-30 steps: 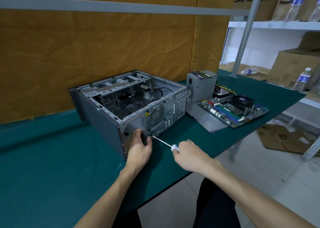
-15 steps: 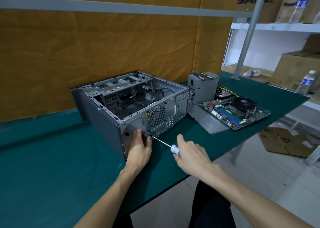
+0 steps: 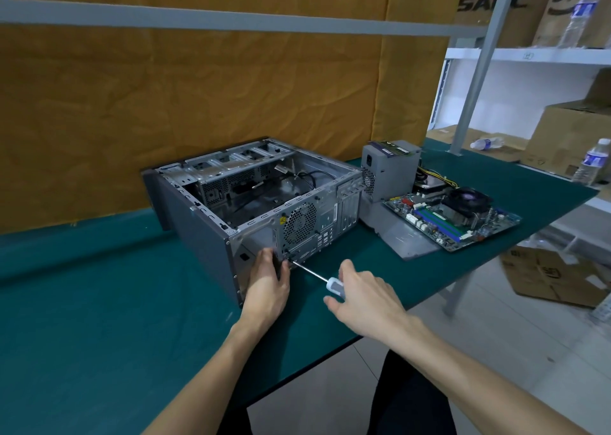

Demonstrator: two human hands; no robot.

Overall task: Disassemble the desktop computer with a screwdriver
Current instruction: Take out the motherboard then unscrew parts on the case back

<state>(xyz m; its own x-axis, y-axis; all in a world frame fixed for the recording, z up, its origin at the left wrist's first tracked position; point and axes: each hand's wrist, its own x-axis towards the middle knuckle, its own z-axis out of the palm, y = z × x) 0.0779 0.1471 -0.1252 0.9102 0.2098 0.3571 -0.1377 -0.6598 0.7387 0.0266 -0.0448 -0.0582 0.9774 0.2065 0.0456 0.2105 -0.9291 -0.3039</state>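
Note:
A grey computer case (image 3: 205,236) lies on its side on the green table (image 3: 82,319), its top open and largely gutted. My left hand (image 3: 269,286) rests against the lower corner of its rear panel, fingers by the screw spot. The screwdriver (image 3: 314,274) has a thin metal shaft and a clear white handle, and its tip touches the rear panel below the fan grille (image 3: 299,218). My right hand (image 3: 367,297) holds the handle with the fingers partly spread.
A grey power supply (image 3: 390,170) stands right of the case. Beside it lie a metal panel (image 3: 396,233) and a motherboard (image 3: 453,218) with a black cooler fan. Cardboard boxes and water bottles sit on shelves at the right. An orange sheet hangs behind.
My right hand has loosened and shifted its fingers on the screwdriver handle, from a closed fist to spread fingers. The left hand and the case stay put.

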